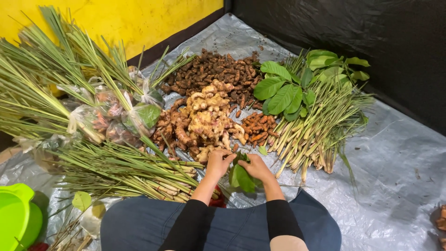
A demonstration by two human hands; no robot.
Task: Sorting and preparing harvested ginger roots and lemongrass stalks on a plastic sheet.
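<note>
Green leaves (242, 177) between left hand (219, 162), right hand (255, 167).

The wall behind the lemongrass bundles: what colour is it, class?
Bright yellow wall, with a dark band along its base; the head view shows it.

A grey plastic sheet (399, 153) covers the floor. At the left of the frame lie long bundles of lemongrass (42, 88), their green blades fanning toward the upper left, with more stalks (116, 169) stacked below them. Among them sit clear plastic bags (116, 114) of mixed spices. In the centre is a pale ginger pile (209, 114), with darker brown rhizomes (213, 69) heaped behind it and small orange turmeric pieces (258, 125) just to its right. Further right, another lemongrass bundle (316, 125) carries broad green leaves (283, 90) on top. A lime-green plastic basin (16, 218) sits at the lower left. A yellow wall (139, 18) stands at the upper left.
</note>
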